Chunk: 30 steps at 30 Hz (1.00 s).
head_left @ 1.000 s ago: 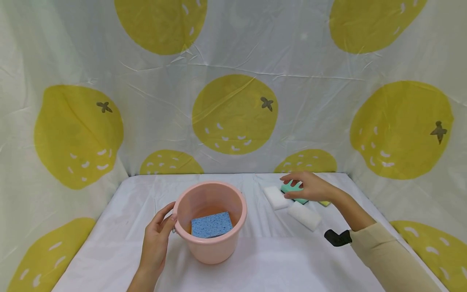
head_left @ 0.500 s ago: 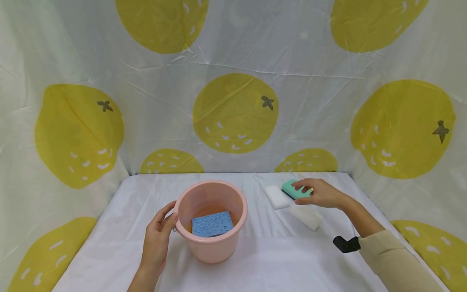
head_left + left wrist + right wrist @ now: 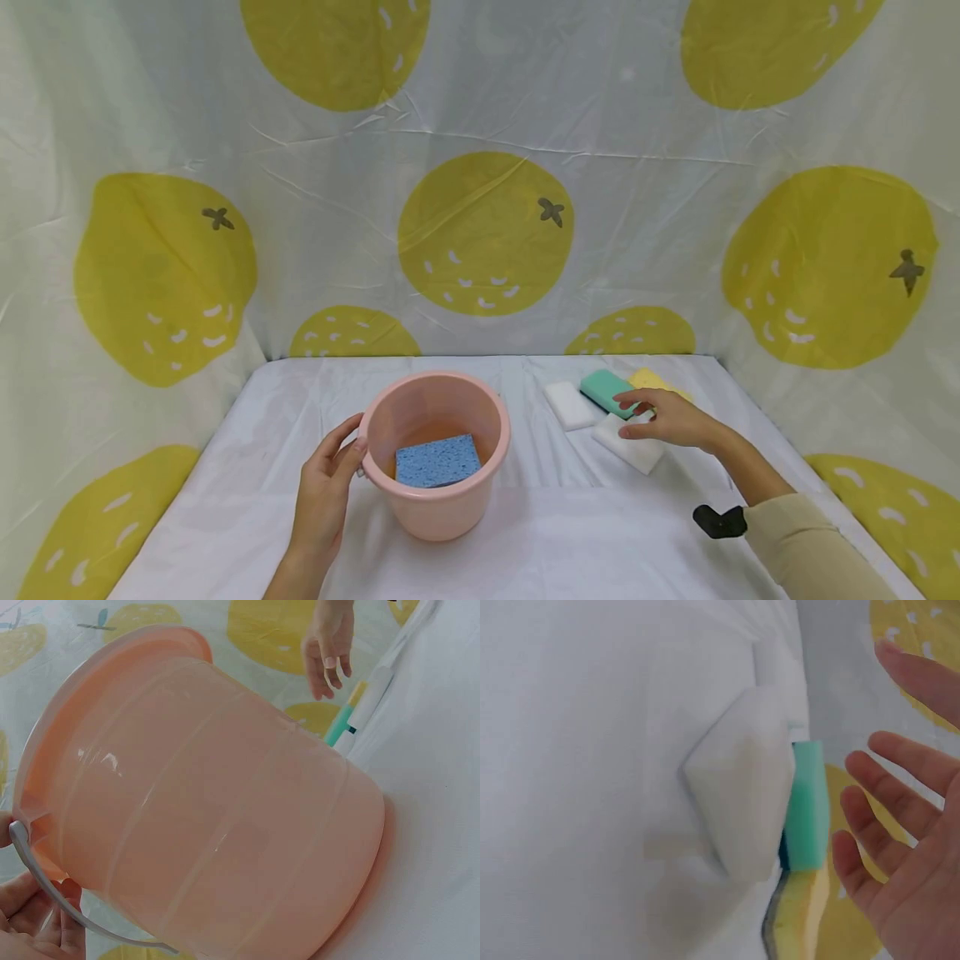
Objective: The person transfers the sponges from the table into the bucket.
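Over from the green sponge, the right hand has come above the nearer white sponge, which lies just under its loose fingers. They hold nothing. That sponge looks light and squishy, so pinching its long sides should work. The left hand grips the pink bucket by its rim.
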Each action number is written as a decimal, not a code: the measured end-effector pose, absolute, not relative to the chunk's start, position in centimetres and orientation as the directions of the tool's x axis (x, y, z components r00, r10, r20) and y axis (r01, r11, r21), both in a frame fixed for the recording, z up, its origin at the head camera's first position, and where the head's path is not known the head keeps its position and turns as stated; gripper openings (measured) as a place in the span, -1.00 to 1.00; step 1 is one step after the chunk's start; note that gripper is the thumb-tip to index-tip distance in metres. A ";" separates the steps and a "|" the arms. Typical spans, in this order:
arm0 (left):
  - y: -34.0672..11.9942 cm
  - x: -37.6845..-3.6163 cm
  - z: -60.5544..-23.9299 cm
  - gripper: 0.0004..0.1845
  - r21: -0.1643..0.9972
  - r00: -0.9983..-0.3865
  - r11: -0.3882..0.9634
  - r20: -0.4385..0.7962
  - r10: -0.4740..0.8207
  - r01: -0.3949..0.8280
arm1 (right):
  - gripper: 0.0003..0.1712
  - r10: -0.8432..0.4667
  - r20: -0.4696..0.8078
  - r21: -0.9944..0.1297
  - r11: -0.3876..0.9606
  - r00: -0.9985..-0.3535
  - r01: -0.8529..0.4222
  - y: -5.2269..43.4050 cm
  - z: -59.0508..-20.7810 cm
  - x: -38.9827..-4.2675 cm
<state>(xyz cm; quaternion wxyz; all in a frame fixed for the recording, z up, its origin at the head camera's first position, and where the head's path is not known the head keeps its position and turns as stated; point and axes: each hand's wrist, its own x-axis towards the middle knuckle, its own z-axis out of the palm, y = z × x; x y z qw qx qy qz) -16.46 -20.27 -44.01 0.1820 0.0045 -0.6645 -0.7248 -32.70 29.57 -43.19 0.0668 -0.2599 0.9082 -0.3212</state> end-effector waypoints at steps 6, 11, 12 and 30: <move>-20.3 -16.4 -44.0 -0.55 0.964 -0.933 -0.054 0.238 -0.271 0.262 | -0.18 -0.465 0.010 -0.631 0.684 -0.885 -0.366 30.4 -45.7 -32.7; -20.3 -16.5 -44.1 -0.56 0.964 -0.933 -0.056 0.235 -0.272 0.259 | -0.09 -0.432 -0.021 -0.650 0.691 -0.902 -0.316 30.7 -47.5 -32.6; -20.3 -16.5 -44.1 -0.56 0.965 -0.933 -0.056 0.234 -0.272 0.258 | -0.08 -0.434 -0.021 -0.651 0.689 -0.900 -0.317 30.7 -47.7 -32.6; -20.4 -16.6 -44.3 -0.53 0.965 -0.937 -0.058 0.235 -0.258 0.258 | -0.05 -0.389 -0.048 -0.647 0.713 -0.920 -0.268 30.8 -48.8 -32.3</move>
